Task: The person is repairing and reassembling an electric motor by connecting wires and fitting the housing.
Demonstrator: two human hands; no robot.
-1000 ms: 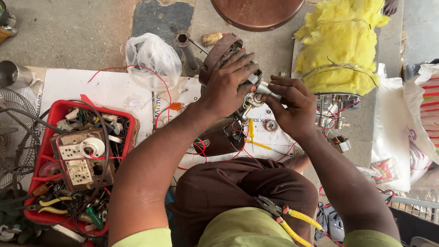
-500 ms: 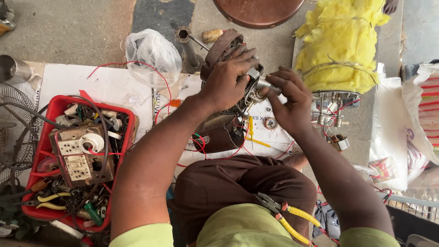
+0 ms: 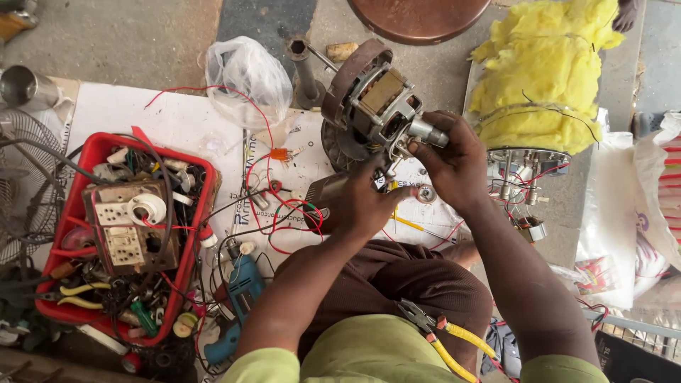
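Right hand (image 3: 454, 159) grips the grey metal fan motor (image 3: 379, 106) by its shaft, pointing right; left hand (image 3: 365, 206) half-curled just beneath.

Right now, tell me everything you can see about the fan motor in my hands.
The fan motor is grey metal with a brownish winding block at its centre and a round dark rear cover behind it. It is held tilted above the white sheet, its short steel shaft pointing right. The right hand grips the shaft end; the left hand reaches up beneath it, fingers at its underside. Red wires trail below.
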